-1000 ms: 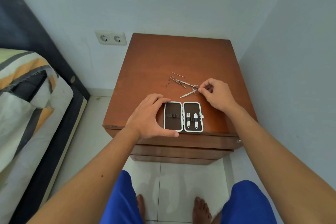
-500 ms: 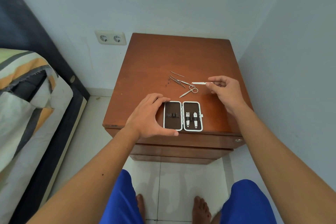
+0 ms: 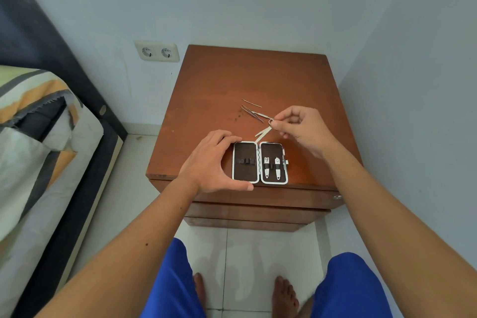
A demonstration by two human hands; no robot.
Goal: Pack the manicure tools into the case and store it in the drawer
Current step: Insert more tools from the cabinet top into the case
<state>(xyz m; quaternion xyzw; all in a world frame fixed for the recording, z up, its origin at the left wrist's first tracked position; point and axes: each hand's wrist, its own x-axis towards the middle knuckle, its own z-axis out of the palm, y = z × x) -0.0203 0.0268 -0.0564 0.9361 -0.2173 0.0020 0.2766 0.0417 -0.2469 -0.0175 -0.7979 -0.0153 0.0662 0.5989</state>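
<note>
A small brown manicure case with a white rim (image 3: 259, 162) is lying open flat at the front edge of the reddish-brown wooden nightstand (image 3: 258, 77). Its right half is holding two small silver clippers (image 3: 272, 166) under dark loops, while the left half is showing only its empty dark loops (image 3: 245, 161).

The left hand (image 3: 210, 162) is curving around the case's left side, fingers at the far corner and thumb along the near edge, bracing it. The right hand (image 3: 300, 125) is pinching the ring handles of the small silver scissors (image 3: 263, 131) between thumb and forefinger, the other fingers loosely curled; the blades are pointing down toward the case's far edge.

Three thin silver tools (image 3: 251, 110) (their exact kinds are too small to tell) are lying loose on the wood behind the scissors.

Half a second ago the right hand was holding a flat pale tool farther right, and the scissors were lying untouched on the top; that tool is no longer in the fingers.
</note>
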